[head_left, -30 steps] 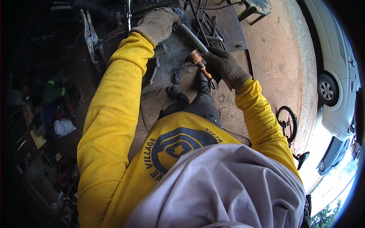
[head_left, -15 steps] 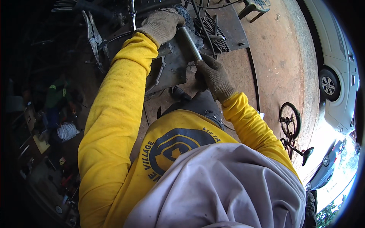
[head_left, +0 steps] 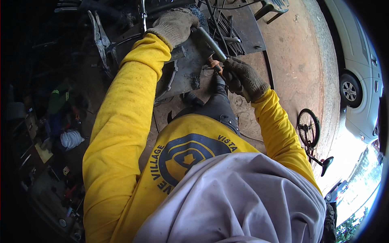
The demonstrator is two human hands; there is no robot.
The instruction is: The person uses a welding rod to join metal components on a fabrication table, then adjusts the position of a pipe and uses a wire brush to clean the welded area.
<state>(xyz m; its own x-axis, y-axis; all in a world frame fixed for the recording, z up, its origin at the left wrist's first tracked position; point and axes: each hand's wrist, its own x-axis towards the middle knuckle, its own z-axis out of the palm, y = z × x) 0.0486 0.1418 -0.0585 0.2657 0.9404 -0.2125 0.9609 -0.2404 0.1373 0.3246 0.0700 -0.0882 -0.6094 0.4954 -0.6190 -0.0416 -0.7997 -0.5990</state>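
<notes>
Pipe (head_left: 213,44) slants over the table (head_left: 253,32), its lower end past the near edge, where the gloved right hand (head_left: 248,77) is curled around it. Above the table, the left hand (head_left: 175,26) meets its upper end; I can't tell that hand's grip.

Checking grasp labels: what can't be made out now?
Left hand: its grip, head view, hidden by its own back.
Tube: gripped part, head view, hidden by right hand.
Orange tool: lower end, head view, hidden by right hand.
Chair: far part, head view, cut off by top edge.
</notes>
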